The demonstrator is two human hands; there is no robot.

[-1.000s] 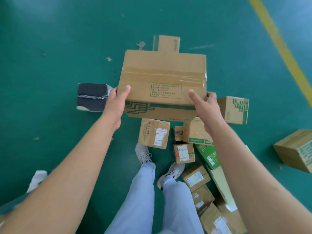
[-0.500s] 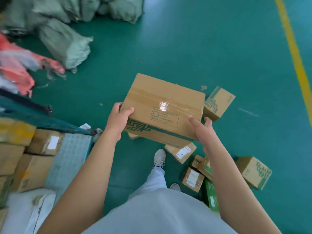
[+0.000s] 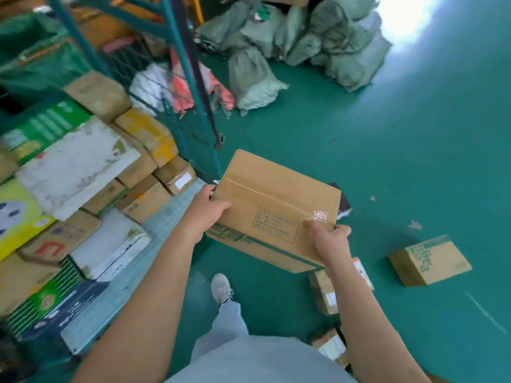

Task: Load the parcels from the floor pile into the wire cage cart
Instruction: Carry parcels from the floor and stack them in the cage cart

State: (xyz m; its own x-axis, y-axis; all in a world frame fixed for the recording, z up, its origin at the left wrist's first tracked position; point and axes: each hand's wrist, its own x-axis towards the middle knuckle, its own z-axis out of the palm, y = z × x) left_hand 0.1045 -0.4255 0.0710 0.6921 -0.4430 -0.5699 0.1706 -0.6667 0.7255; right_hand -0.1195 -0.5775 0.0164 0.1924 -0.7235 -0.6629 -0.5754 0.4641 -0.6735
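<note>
— What are the fingers doing?

— The left hand (image 3: 206,210) has its thumb laid over the top face of the cardboard box (image 3: 276,208) at its near-left corner, the other fingers curled out of sight under that side. The right hand (image 3: 330,239) pinches the near-right corner, thumb on the taped top, fingers below. So the box is carried between both hands, in the air above the green floor (image 3: 387,161).

— Which way does its long axis run?

— From one hand to the other, left to right, tilted a little toward the far left.

— And the wire cage cart (image 3: 190,111)?

— To the left of the box. Its open front edge is just beside the left hand, stacked parcels (image 3: 83,167) behind it. I'd judge the left hand leads in.

— The floor pile?

— Small parcels (image 3: 323,293) lie near the right forearm.
</note>
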